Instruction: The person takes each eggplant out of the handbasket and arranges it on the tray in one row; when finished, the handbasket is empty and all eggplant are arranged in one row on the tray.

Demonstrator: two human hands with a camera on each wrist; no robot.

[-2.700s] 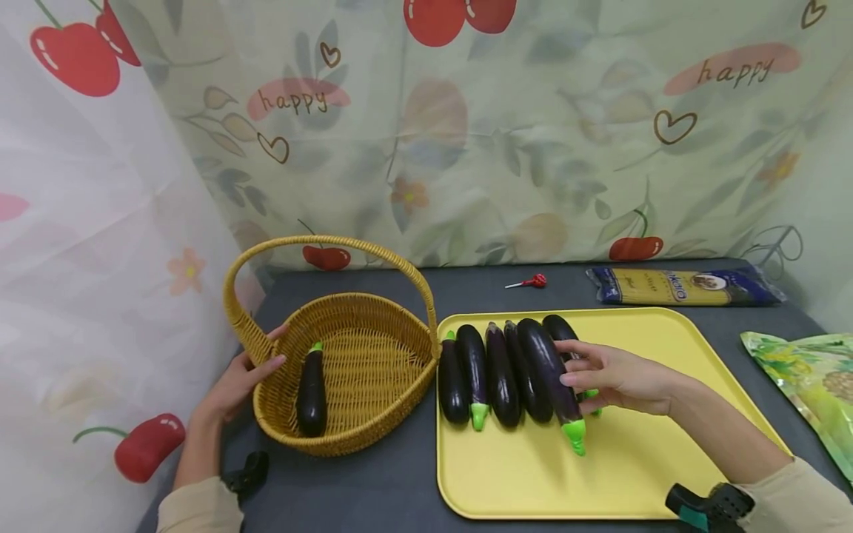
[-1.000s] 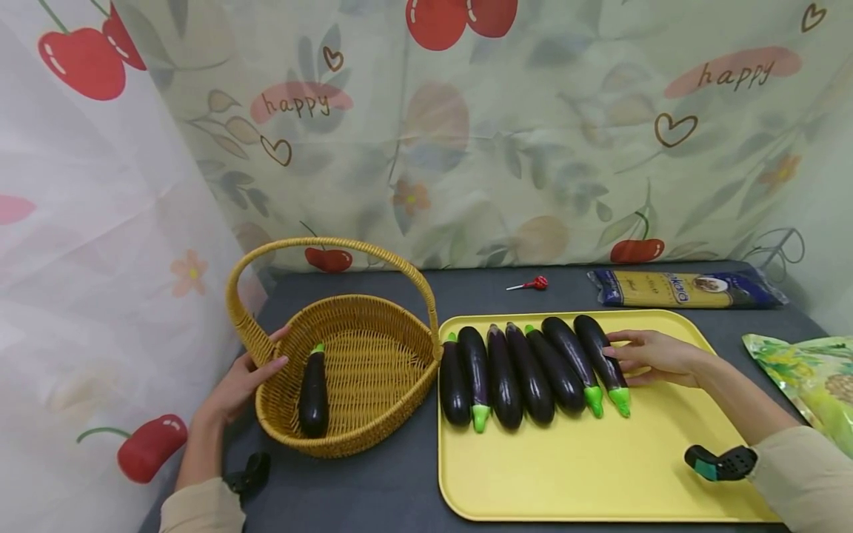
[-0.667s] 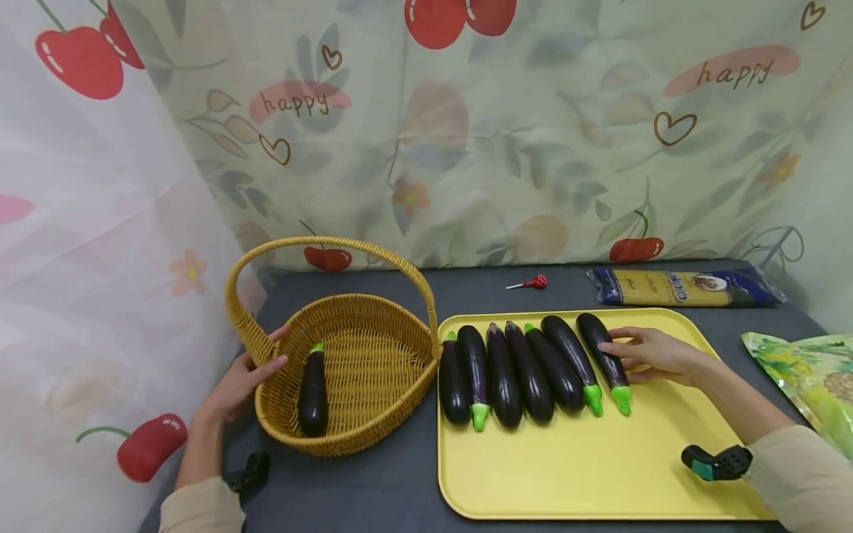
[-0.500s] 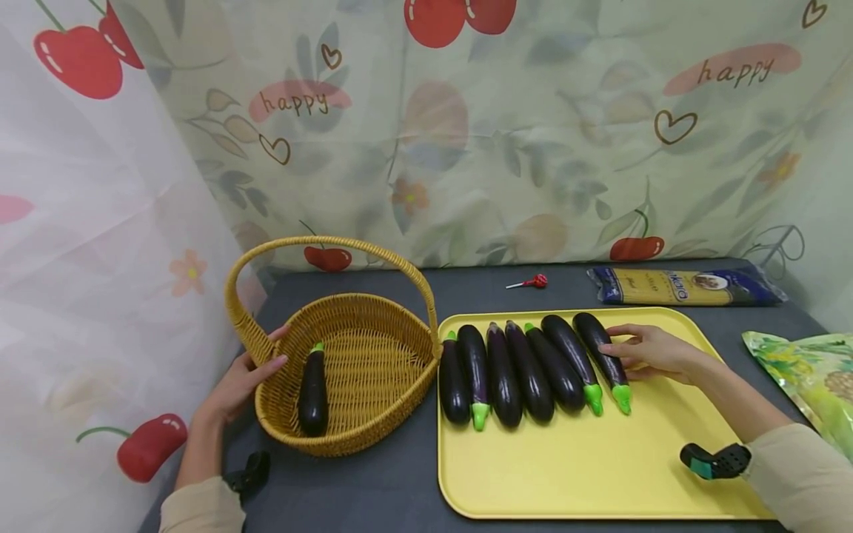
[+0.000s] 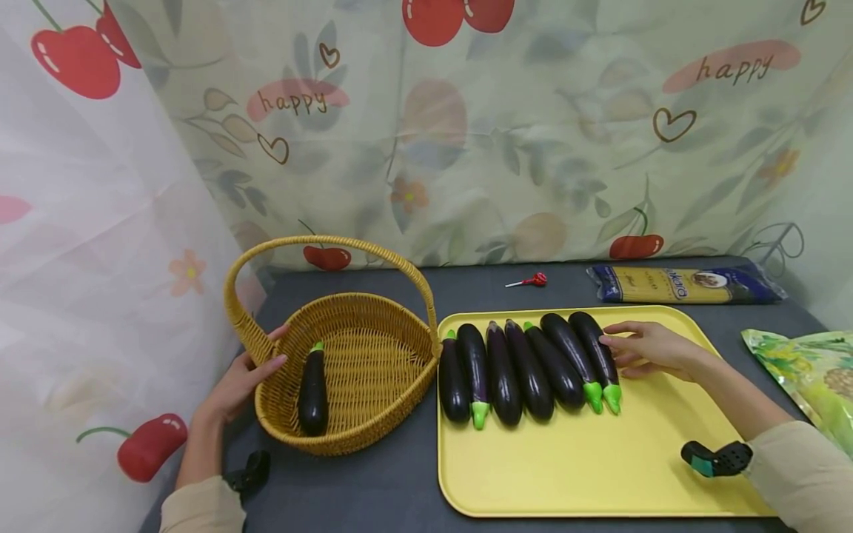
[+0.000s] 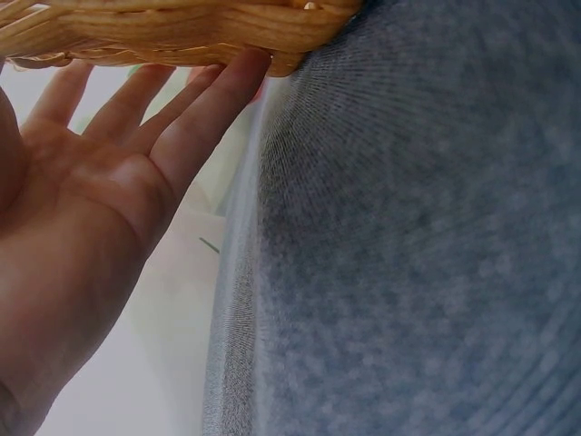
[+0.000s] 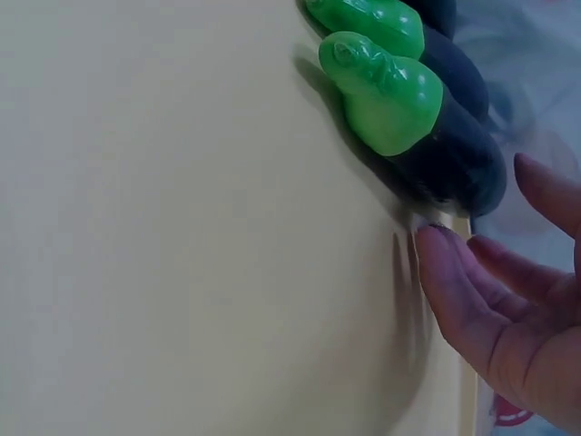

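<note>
My left hand holds the side of the yellow wicker basket, thumb over the rim and fingers against the outside. One dark eggplant with a green tip lies inside it. On the yellow tray several eggplants form a row, side by side. My right hand is beside the rightmost eggplant, whose green cap points toward me. In the right wrist view the fingers are spread loosely, tips just short of that eggplant's side, holding nothing.
Behind the tray lie a red lollipop and a pasta packet. A green printed bag is at the right edge. The basket's tall handle arches over it. Printed curtains close off the back and left.
An eggplant earlier in my right hand over the row now lies on the tray. The rightmost eggplant has shifted left against its neighbour, and my right hand has come off it. Left hand unchanged.
</note>
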